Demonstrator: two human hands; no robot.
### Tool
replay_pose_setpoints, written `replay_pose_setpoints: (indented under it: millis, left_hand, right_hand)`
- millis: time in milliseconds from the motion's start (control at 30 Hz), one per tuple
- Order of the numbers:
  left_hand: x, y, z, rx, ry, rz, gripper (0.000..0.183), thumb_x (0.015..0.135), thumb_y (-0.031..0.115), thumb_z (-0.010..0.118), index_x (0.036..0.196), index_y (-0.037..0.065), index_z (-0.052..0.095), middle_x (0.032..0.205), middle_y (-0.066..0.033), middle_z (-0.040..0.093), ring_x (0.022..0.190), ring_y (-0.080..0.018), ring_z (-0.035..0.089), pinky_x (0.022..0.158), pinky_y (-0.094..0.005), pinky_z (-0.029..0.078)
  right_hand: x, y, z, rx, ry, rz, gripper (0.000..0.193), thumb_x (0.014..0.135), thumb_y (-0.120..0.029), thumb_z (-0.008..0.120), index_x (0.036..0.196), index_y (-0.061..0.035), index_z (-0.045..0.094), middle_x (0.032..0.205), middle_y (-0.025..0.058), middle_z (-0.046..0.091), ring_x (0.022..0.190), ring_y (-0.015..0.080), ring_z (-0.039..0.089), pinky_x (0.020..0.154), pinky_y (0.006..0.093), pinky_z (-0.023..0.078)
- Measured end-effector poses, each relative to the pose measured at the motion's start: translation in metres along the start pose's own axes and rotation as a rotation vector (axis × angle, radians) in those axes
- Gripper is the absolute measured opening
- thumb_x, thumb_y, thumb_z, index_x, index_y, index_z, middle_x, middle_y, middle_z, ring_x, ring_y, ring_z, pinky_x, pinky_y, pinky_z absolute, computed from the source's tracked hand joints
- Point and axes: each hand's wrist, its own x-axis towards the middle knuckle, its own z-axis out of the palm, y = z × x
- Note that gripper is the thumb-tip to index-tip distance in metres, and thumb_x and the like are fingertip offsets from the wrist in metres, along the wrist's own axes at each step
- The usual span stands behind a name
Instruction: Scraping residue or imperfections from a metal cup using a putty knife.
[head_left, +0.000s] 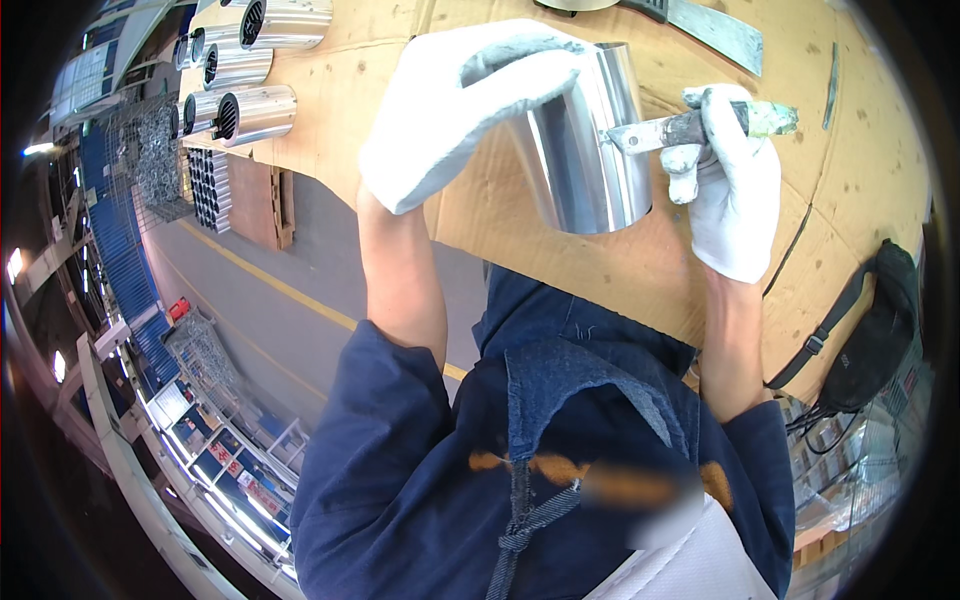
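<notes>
A shiny metal cylinder point(580, 150) is tilted above the cardboard-covered table. My left hand point(450, 110), in a white glove, grips its upper end with the thumb and fingers. In my gloved right hand point(735, 185) is a utility knife point(680, 130) with a worn, greenish handle, its fingers wrapped round it. The knife's metal tip points left and meets or nearly meets the cylinder's side; I cannot tell if it presses on it.
Several similar cylinders point(262, 112) with dark ends lie at the table's far left. A flat metal scraper blade point(715, 38) lies at the back. On the right is a black waist bag point(880, 330). Cardboard point(830, 200) covers the table. A wire basket point(155, 165) stands beyond it.
</notes>
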Motion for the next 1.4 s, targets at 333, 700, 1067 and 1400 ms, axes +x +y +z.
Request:
replay_pose_setpoints:
  millis: [333,700,1067,1400]
  left_hand:
    - [0.001,-0.003,-0.001,-0.011,-0.005,-0.014,0.026,0.082,0.015,0.062,0.102,-0.003,0.064,0.093,-0.0056,0.064,0.085,-0.0116,0.057,0.079,-0.0241,0.044]
    - [0.001,-0.007,-0.001,-0.040,0.006,0.007,0.028,0.083,0.015,0.061,0.103,-0.004,0.063,0.094,-0.0071,0.064,0.086,-0.0129,0.057,0.081,-0.0248,0.043]
    - [0.000,-0.005,0.000,-0.054,0.011,-0.005,0.026,0.083,0.014,0.060,0.102,-0.003,0.064,0.091,-0.0054,0.064,0.084,-0.0118,0.056,0.078,-0.0241,0.043]
    - [0.000,-0.004,0.000,-0.048,0.013,-0.025,0.026,0.083,0.015,0.061,0.102,-0.002,0.064,0.091,-0.0053,0.064,0.083,-0.0116,0.056,0.077,-0.0235,0.043]
  right_hand:
    - [0.001,0.005,-0.005,-0.032,-0.035,0.008,0.024,0.091,-0.021,0.053,0.099,0.0012,0.059,0.072,0.0066,0.062,0.055,0.0067,0.052,0.048,0.0191,0.038]
    - [0.001,0.006,-0.005,0.062,-0.040,0.015,0.022,0.090,-0.019,0.054,0.099,0.0006,0.058,0.072,0.0055,0.061,0.055,0.0064,0.053,0.048,0.0188,0.038]
    - [0.000,0.005,-0.006,0.063,-0.095,0.037,0.022,0.090,-0.020,0.054,0.098,0.0004,0.058,0.076,0.0058,0.062,0.060,0.0070,0.055,0.051,0.0196,0.039]
    - [0.004,0.010,-0.009,0.103,-0.051,0.032,0.023,0.090,-0.019,0.054,0.100,0.0004,0.058,0.077,0.0046,0.061,0.063,0.0067,0.055,0.053,0.0196,0.039]
